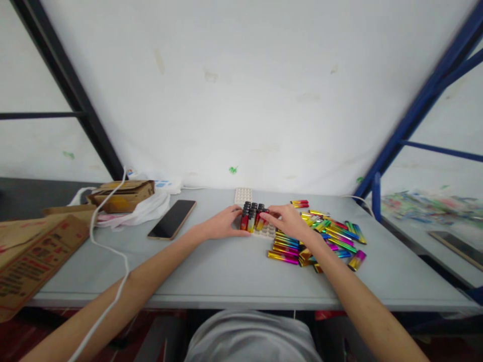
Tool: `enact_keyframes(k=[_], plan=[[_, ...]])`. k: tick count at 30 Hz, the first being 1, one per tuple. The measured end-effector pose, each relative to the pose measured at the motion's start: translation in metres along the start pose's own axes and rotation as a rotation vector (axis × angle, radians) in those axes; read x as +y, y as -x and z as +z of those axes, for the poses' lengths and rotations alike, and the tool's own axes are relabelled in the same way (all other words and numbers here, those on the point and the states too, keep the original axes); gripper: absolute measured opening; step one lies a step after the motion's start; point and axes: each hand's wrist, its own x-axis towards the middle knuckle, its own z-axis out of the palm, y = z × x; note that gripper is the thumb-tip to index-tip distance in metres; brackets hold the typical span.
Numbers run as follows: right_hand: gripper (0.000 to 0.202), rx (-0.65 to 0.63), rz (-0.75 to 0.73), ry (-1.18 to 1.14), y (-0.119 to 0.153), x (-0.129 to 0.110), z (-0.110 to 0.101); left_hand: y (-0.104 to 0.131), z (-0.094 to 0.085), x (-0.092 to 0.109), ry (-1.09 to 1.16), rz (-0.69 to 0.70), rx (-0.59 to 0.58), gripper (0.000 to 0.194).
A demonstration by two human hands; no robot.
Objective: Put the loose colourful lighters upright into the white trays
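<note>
Left hand (228,223) curls, thumb and fingers against the left side of the black-topped tubes (251,217), which stand grouped above the table (226,271). At their right side is the right hand (284,218), fingers bent, its grip unclear, by a pale tray (268,232). Rightmost, shiny loose tubes (339,235) lie piled.

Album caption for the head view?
Left hand and right hand flank black-topped, red-gold tubes beside shiny multicoloured cylinders.
</note>
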Motion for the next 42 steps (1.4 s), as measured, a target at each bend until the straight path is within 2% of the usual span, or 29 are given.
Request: enact_keyframes(k=[10,15,20,26,30,33,35,38,42], plan=[[0.038,-0.082,-0.021,-0.074,0.001,-0.004,0.001,0.000,0.001,-0.001,-0.003,-0.010,-0.002,0.068],[0.038,-0.121,-0.034,0.078,-0.001,-0.003,0.003,0.000,0.000,0.000,0.016,0.010,-0.008,0.066],[0.028,-0.208,0.006,0.184,-0.001,-0.005,0.005,0.001,-0.001,0.002,0.027,-0.002,-0.008,0.066],[0.043,-0.194,-0.005,0.310,-0.001,-0.004,0.005,0.000,0.000,0.001,0.028,0.002,-0.006,0.067],[0.048,-0.079,0.028,0.318,-0.003,0.022,-0.009,-0.001,0.000,0.000,0.027,0.008,-0.005,0.067],[0.037,0.038,0.115,0.402,-0.002,0.060,-0.025,-0.001,-0.001,0.001,0.022,-0.011,-0.024,0.068],[0.039,0.072,0.194,0.464,0.002,0.087,-0.032,-0.001,-0.002,0.002,0.015,-0.028,-0.038,0.069],[0.046,-0.022,0.317,0.536,0.008,0.118,-0.036,-0.001,-0.002,0.002,0.008,-0.027,-0.034,0.070],[0.035,-0.129,0.370,0.540,0.011,0.134,-0.033,-0.001,-0.001,0.001,0.018,-0.004,-0.016,0.067]])
